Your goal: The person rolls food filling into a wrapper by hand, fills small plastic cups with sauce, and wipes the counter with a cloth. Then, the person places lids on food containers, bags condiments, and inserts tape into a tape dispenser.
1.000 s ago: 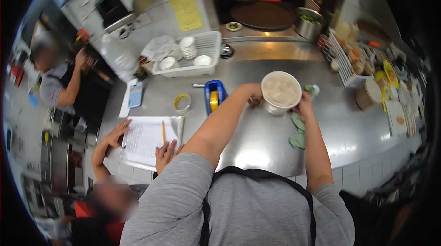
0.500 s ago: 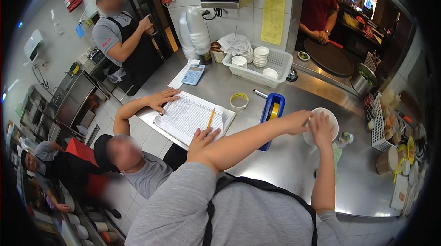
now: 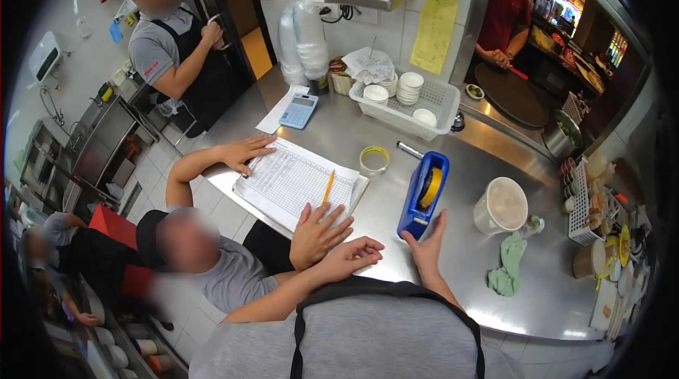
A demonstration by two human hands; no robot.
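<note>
My left hand hovers near the counter's front edge, fingers loosely curved and apart, holding nothing visible. A co-worker's hand rests just left of it on the gridded sheets, beside an orange pencil. My right hand has its thumb and fingers spread at the near end of a blue tape dispenser, apparently touching it without closing round it. A yellow roll sits in the dispenser. To the right stand a white lidded tub and a crumpled green cloth.
On the counter are a tape ring, blue calculator, basket of small cups, and condiment basket. One person sits at left; another stands behind. More people are beyond.
Both my hands have left the white tub and come back toward my body, the right one to the tape dispenser. The tub stays on the counter. The view has swung left.
</note>
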